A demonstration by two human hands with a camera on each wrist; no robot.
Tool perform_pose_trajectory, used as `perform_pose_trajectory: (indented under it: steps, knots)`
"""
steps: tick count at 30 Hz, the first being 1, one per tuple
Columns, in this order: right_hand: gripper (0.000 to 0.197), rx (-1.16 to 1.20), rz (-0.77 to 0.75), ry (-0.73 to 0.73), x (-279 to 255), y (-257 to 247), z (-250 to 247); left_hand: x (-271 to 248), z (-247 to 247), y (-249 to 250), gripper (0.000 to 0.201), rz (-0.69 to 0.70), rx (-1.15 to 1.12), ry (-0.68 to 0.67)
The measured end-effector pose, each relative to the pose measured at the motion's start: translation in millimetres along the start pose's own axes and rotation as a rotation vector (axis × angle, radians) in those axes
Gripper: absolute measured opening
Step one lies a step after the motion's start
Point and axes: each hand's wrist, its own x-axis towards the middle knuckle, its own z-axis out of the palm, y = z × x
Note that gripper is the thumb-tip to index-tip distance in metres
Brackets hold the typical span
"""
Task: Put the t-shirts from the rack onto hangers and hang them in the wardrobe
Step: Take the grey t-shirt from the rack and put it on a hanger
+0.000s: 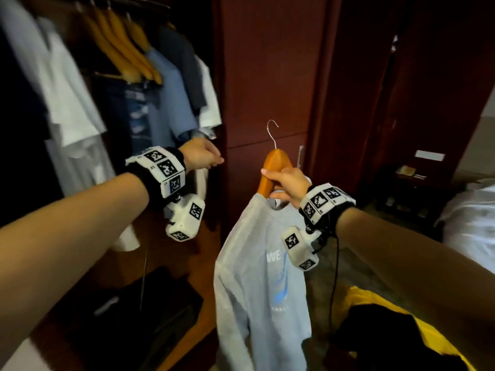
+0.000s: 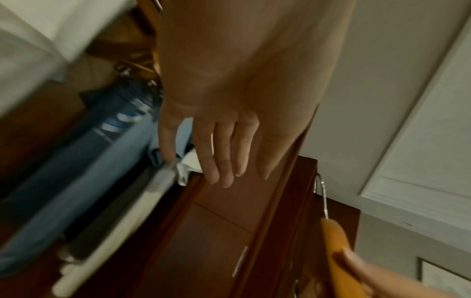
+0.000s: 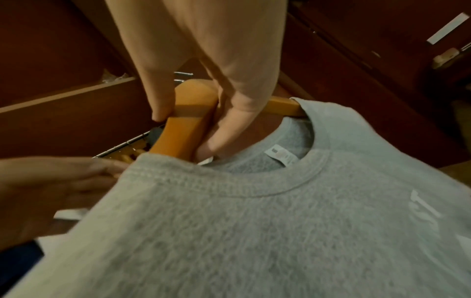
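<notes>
Dark-red wardrobe open at left, rail crowded with hung clothes. Grey t-shirt already on wooden hanger, gripped at neck by right hand. Left hand empty, fingers relaxed: part clothes first, then raise hook to rail.

A home bedroom is showing here: an open wardrobe of dark red wood is holding clothes on hangers, and a bed with white bedding is lying at the right edge.
</notes>
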Motion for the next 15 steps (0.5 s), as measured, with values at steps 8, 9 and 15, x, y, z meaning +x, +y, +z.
perform_pose_trajectory:
  steps: [8,9,15]
  knots:
    - [0.022,0.019,-0.018,-0.148,8,-29,108,-28,-95,-78,0.006,-0.089,0.076,0.287]
    - [0.021,0.023,-0.017,-0.173,13,-32,119,-29,-105,-81,0.009,-0.087,0.103,0.329]
    - [0.016,0.083,-0.060,-0.321,53,-52,183,-20,-158,-96,0.022,-0.040,0.230,0.560]
